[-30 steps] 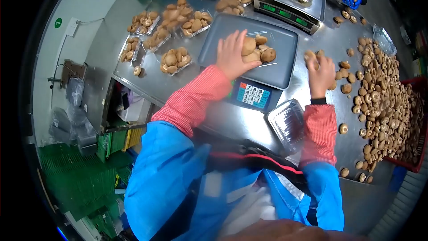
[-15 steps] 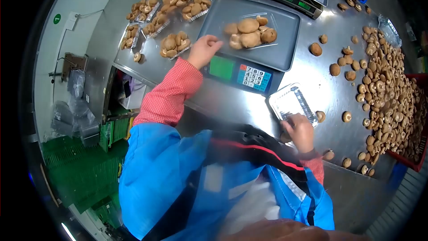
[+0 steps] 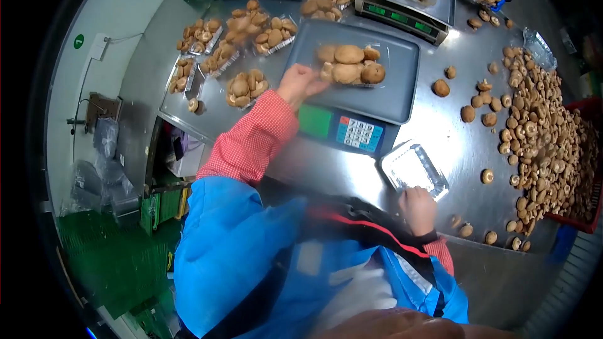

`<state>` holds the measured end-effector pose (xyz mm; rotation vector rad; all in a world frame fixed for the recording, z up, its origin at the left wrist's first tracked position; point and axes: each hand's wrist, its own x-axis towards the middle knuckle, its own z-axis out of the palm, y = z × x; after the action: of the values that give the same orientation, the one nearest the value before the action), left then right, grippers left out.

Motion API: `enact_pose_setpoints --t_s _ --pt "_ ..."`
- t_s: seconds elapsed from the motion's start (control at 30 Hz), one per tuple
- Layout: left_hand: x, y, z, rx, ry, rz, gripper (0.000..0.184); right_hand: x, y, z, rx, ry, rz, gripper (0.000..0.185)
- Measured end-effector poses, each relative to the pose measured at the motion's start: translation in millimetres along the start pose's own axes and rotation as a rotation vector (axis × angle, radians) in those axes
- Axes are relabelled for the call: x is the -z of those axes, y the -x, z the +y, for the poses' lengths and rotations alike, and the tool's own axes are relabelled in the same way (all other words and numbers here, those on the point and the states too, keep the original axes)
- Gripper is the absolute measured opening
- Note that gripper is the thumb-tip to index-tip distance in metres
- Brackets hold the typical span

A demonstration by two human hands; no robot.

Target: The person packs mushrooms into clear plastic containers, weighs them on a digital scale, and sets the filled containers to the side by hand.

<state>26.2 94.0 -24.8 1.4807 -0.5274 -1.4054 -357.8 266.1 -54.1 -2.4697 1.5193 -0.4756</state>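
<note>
Rather blurred, left hand (image 3: 301,85) by mushrooms (image 3: 349,73).

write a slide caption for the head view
Left hand beside mushrooms on a scale, right hand by a tray.

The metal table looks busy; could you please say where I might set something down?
The table is bare between the scale, clear tray and scattered mushrooms, and in a strip this side of the keypad, left of that tray. Trayed mushrooms crowd the left; the mushroom pile, the right.
</note>
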Motion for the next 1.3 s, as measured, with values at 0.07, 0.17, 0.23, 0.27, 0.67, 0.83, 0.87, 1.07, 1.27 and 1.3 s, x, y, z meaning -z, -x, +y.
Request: enact_pose_setpoints --t_s 0.07,0.17,0.23,0.27,0.67,0.83,0.87,1.07,1.27,1.3 --pt "6.8 -11.1 15.6 -0.015 0.110 -0.093 0.014 9.3 -4.1 -5.7 -0.013 0.050 0.036 0.010" --pt "13.5 -36.3 48.7 -0.092 0.230 -0.155 0.013 41.2 -15.3 -16.8 -0.056 0.065 0.197 0.013" --pt "17.3 -68.8 73.4 -0.194 0.301 -0.076 0.008 54.8 -22.8 -16.8 -0.111 0.041 0.277 0.012" --pt "23.5 -94.4 83.3 -0.255 0.332 -0.037 0.006 58.2 -26.3 -16.4 -0.146 0.038 0.301 0.011" --pt "68.5 -269.6 202.7 -0.470 -1.407 0.539 0.052 42.2 -35.6 -32.4 -0.348 0.082 0.274 0.008" --pt "14.2 -276.8 162.2 -0.293 0.536 0.179 0.077 41.3 -39.5 -23.7 -0.361 0.012 0.385 0.011" --pt "17.0 -295.5 139.9 -0.275 0.478 -0.074 0.071 44.1 -40.5 -22.4 -0.388 -0.022 0.408 0.011" --pt "-133.3 -75.3 64.8 0.236 -0.030 -0.823 0.083 66.0 -53.7 -0.2 -0.177 0.143 0.502 0.016" --pt "-239.4 44.0 -16.4 0.143 -0.664 -1.187 0.073 60.6 -50.8 3.3 -0.061 0.126 0.271 0.026" --pt "-249.6 37.3 -27.6 0.150 -0.702 -1.236 0.070 70.8 -44.6 11.2 -0.106 0.044 0.316 0.033"
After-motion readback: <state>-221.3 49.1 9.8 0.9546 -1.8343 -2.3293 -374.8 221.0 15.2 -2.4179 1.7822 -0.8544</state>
